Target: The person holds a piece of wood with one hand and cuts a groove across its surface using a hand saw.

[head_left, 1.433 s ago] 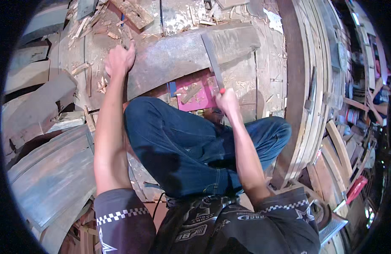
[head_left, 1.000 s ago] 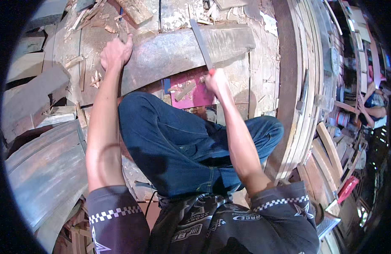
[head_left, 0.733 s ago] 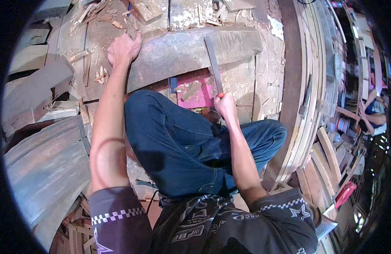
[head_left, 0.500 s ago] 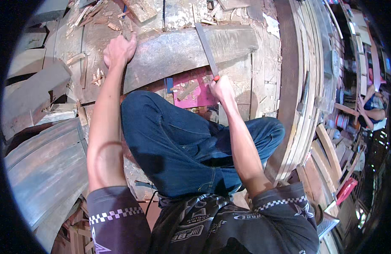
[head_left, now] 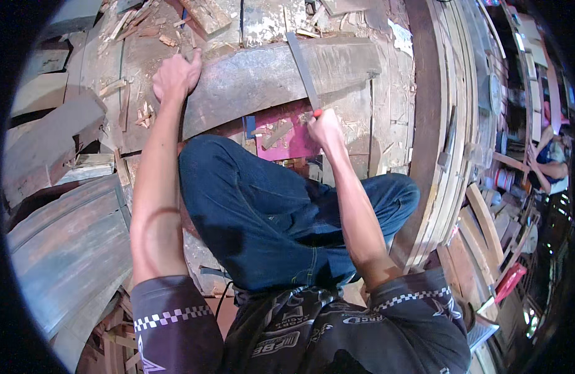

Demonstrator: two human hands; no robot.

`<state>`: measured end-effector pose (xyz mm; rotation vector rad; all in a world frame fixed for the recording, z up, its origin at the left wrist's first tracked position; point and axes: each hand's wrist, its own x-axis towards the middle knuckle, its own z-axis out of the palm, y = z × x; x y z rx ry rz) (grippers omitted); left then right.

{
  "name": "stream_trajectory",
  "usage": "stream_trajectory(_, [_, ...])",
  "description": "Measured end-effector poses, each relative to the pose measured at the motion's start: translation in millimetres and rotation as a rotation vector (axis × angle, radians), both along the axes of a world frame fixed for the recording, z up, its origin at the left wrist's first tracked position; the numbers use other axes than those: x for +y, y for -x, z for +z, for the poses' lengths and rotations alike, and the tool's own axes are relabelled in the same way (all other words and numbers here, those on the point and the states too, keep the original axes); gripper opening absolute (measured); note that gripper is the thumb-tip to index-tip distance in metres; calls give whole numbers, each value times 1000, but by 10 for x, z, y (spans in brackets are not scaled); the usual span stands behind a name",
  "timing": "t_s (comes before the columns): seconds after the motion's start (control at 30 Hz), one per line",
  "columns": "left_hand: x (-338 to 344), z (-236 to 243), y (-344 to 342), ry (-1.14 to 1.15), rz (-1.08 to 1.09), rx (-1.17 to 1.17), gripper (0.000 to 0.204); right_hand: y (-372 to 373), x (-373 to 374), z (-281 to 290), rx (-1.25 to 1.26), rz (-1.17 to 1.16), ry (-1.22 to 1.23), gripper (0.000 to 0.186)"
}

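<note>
A broad, curved wooden board (head_left: 250, 78) lies across the work area beyond my knees. My left hand (head_left: 177, 76) is at its left end, fingers curled closed and thumb raised, apparently gripping the edge; the fingertips are hidden. In my right hand (head_left: 326, 129) is the red handle of a long, straight grey flat blade (head_left: 301, 67), which looks like a flat file. The blade lies over the board's right half, its blunt tip pointing away from me. Below the board's near edge is a pink panel (head_left: 286, 140) with a small wood offcut (head_left: 277, 134) on it.
Wood chips (head_left: 144, 114) are scattered around my left hand and along the far side. Thick timber pieces (head_left: 50, 140) are heaped at left. Long planks (head_left: 437, 168) run along the right, with a dark-bladed tool (head_left: 447, 140) on them. Another person (head_left: 549, 159) sits at far right.
My right hand and the flat blade have shifted very slightly away from me over the board. My left hand stays in place.
</note>
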<state>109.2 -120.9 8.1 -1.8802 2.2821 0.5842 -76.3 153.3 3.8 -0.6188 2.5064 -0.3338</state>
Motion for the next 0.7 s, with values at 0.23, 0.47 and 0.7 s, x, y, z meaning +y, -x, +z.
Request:
stream_trajectory(0.23, [-38,45,14,-18,-9,-21,71,-219,687,-33,-13,-28,-147,23])
stream_trajectory(0.47, [-47,-23,32,-31,-5,-30,69,158,67,-15,44,-38,-83,19])
stream_trajectory(0.7, [-23,11,14,13,7,-7,69,-97,639,-83,44,-78,-115,23])
